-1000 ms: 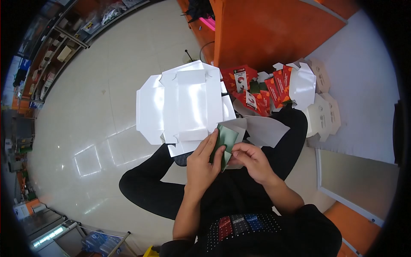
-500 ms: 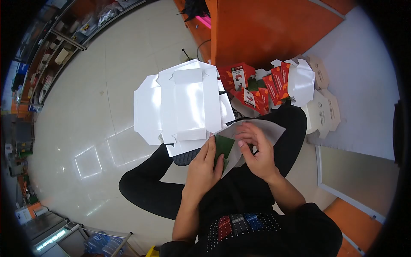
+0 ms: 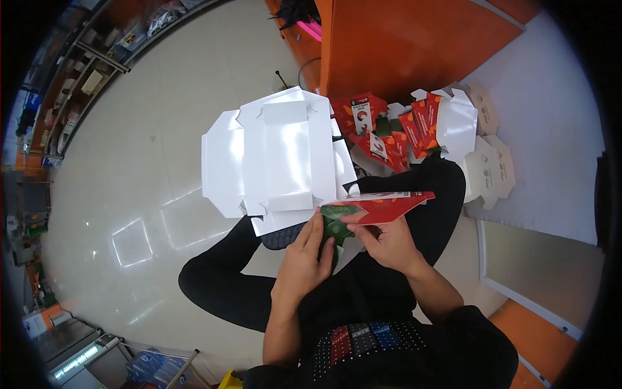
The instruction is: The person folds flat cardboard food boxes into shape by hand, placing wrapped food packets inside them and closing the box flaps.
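Over my lap, both hands hold a folding carton point(image 3: 395, 209) with red and green print outside and white inside. My left hand point(image 3: 301, 256) grips its green part at the left, thumb on the near side and fingers along the edge. The thumb and fingers of my right hand point(image 3: 387, 243) are closed on the near edge of the red panel, which is tilted up. Just beyond my hands lies a stack of flat white carton blanks point(image 3: 288, 155), glossy white side up, on a dark textured surface point(image 3: 283, 238).
Red folded cartons point(image 3: 382, 139) lie in a pile ahead to the right. White octagonal cartons point(image 3: 483, 168) stand beside them. An orange cabinet point(image 3: 402, 45) rises behind. Shelves point(image 3: 84, 84) line the far left, and water bottles point(image 3: 155, 366) are at the lower left.
The carton's right panel has been turned so its red printed side shows instead of the pale inside. My right hand has gone from spread fingers above it to a grip on its near edge.
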`<action>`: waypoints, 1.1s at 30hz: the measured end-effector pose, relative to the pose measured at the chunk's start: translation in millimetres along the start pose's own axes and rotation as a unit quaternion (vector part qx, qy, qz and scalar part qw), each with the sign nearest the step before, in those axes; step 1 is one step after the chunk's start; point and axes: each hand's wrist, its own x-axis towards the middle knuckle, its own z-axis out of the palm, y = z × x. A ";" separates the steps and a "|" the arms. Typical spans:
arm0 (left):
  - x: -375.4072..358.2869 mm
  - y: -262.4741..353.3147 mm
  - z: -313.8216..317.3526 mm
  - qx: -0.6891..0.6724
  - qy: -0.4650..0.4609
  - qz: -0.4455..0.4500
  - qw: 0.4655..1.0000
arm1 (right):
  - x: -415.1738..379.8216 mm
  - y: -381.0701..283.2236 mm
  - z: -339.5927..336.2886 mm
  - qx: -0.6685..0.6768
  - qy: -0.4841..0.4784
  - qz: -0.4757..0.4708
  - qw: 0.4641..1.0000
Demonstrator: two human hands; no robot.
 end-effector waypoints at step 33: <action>6.9 10.9 -5.6 -0.259 0.183 -0.174 0.932 | -28.5 -25.2 2.2 -0.131 -0.028 -0.181 0.974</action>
